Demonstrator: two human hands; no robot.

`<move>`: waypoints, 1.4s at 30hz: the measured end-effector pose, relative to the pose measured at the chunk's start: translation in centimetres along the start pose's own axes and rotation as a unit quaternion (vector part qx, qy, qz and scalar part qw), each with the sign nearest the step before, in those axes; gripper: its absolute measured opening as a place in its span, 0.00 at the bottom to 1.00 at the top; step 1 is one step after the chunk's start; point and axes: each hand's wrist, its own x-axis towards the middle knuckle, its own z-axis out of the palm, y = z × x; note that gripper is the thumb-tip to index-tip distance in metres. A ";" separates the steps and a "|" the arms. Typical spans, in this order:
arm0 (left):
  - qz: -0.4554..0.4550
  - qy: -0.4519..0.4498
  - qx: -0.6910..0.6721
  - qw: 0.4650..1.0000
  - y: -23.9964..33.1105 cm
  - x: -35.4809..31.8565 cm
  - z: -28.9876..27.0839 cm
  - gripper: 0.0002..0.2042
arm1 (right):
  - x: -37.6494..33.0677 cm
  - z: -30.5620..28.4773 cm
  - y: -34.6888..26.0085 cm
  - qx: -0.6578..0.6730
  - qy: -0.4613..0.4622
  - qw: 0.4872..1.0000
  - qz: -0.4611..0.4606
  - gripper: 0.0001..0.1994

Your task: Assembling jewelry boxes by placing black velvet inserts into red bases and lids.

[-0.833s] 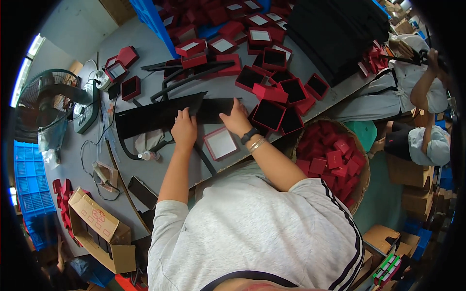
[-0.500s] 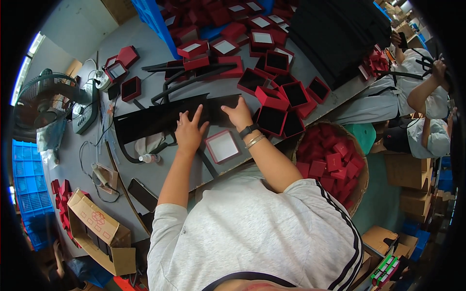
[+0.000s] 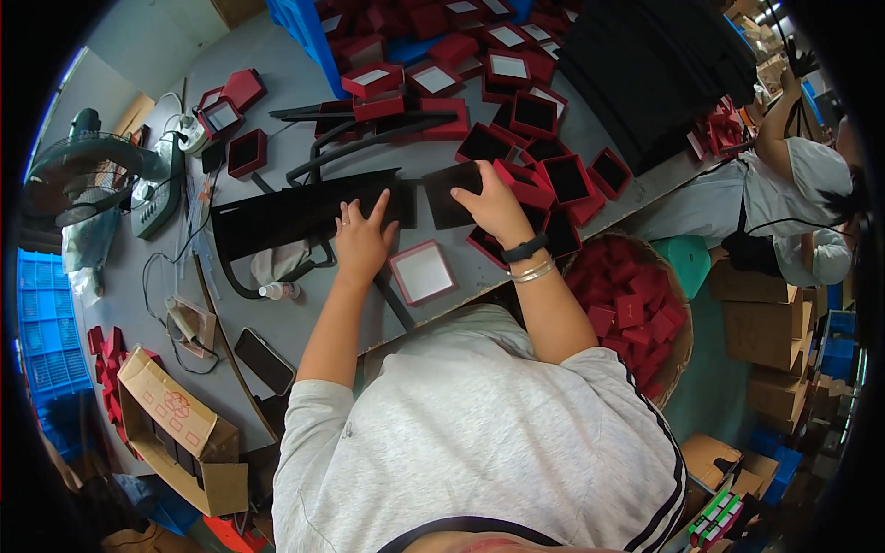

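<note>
My left hand (image 3: pixel 362 241) lies with its fingers spread on a long black strip of sheet material (image 3: pixel 286 214) on the table. A separate dark, roughly square sheet piece (image 3: pixel 446 199) is pinched between the thumb and fingers of my right hand (image 3: pixel 496 210), just right of the strip's end. Nearer to me, between my forearms, sits a red-edged box part (image 3: pixel 423 272) with a white face up. Beside my right hand are several red boxes with black insides (image 3: pixel 564 179), one partly hidden by my wrist.
A small bottle (image 3: pixel 279 291) and a phone (image 3: pixel 265 361) lie left of my left forearm. Black bent bars (image 3: pixel 369 135) lie beyond the strip. A basket (image 3: pixel 687 355) of red boxes stands at right. At left is a fan (image 3: pixel 88 175); another person (image 3: pixel 793 203) sits at right.
My right hand has moved right with the dark square piece, opening a gap from the long strip. My left hand stays on the strip.
</note>
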 end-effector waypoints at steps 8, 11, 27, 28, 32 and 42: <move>0.039 0.028 -0.216 0.975 0.9 -5.7 -4.5 0.34 | -8.1 2.9 1.8 -0.024 -0.127 0.991 0.022 0.31; 0.039 -0.061 -0.289 0.954 2.6 -9.1 -4.0 0.48 | -9.2 5.3 3.8 -0.073 -0.029 0.989 -0.124 0.27; 0.055 -0.004 -0.200 0.978 3.7 -11.3 0.3 0.51 | -12.9 6.5 3.6 -0.394 -0.107 0.903 -0.132 0.41; 0.059 -0.011 -0.197 0.979 3.8 -11.3 0.1 0.50 | -13.0 6.5 3.7 -0.403 -0.101 0.899 -0.137 0.41; 0.041 -0.029 -0.189 0.981 3.6 -11.3 0.0 0.50 | -13.8 6.1 2.5 -0.421 -0.093 0.882 -0.190 0.40; 0.005 -0.023 -0.196 0.980 3.9 -10.7 -0.5 0.49 | -14.9 5.6 3.3 -0.480 -0.156 0.816 -0.280 0.39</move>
